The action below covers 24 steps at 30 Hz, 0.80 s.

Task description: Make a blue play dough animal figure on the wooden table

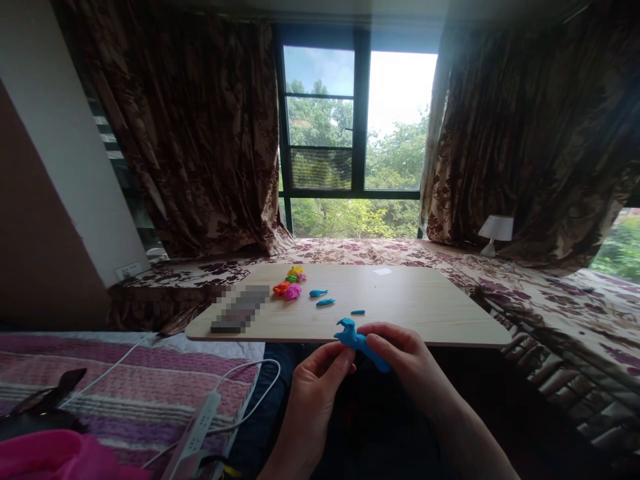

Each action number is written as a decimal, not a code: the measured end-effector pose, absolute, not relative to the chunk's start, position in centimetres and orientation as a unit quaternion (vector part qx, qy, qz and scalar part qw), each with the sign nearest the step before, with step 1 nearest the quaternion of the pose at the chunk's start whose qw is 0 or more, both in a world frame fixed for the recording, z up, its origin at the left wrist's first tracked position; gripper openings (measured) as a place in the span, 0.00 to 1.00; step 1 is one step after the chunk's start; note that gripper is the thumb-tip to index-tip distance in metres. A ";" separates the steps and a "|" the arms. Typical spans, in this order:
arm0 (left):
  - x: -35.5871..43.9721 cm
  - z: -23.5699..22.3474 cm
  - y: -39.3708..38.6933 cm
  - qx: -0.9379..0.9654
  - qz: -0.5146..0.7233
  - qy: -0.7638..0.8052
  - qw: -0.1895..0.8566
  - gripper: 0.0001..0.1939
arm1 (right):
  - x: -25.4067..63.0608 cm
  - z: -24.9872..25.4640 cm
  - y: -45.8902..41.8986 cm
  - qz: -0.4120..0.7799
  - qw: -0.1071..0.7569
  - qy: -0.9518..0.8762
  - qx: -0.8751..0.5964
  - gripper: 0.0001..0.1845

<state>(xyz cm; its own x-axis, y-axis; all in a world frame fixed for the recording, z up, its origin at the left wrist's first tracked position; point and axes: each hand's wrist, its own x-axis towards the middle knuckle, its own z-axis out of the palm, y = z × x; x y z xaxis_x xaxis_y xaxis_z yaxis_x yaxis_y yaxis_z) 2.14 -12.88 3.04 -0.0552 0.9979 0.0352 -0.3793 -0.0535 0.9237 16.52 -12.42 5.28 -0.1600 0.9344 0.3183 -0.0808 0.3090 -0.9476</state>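
Between my hands, just off the near edge of the table, is a blue modelling clay figure (349,335) with a curved upper end and a longer body slanting down to the right. My left hand (320,377) pinches its lower left side between thumb and fingers. The thumb and fingers of my right hand (400,350) close round its body from the right. Beyond them on the table lie a thin blue clay roll (358,312) and two tapered blue clay pieces, one nearer (326,303) and one farther (318,293).
Several coloured clay lumps (293,291) sit on the pale wooden table (425,300), left of the blue pieces. A blurred dark object (243,310) lies at its left end. A power strip (200,427) with white cables rests on the striped bedding (125,393). A small lamp (497,230) stands back right.
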 end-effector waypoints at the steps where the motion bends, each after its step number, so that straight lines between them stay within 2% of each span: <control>1: 2.1 3.0 -12.9 0.394 0.611 0.395 0.562 0.13 | 16.5 5.3 -12.4 0.470 0.542 -0.599 -0.356 0.13; 14: 2.2 3.7 -13.1 0.415 0.621 0.375 0.549 0.09 | 16.3 5.3 -12.3 0.447 0.552 -0.622 -0.330 0.11; 24: 2.2 4.2 -13.5 0.463 0.638 0.403 0.465 0.08 | 16.1 5.3 -12.4 0.451 0.554 -0.624 -0.316 0.10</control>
<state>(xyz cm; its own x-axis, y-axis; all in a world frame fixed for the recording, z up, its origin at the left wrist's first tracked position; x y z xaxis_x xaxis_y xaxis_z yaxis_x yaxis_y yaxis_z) 2.16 -13.48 4.24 -0.1382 0.9668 0.2150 -0.2201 -0.2417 0.9451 16.14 -12.39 5.28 -0.1857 0.8945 0.4067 -0.1054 0.3934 -0.9133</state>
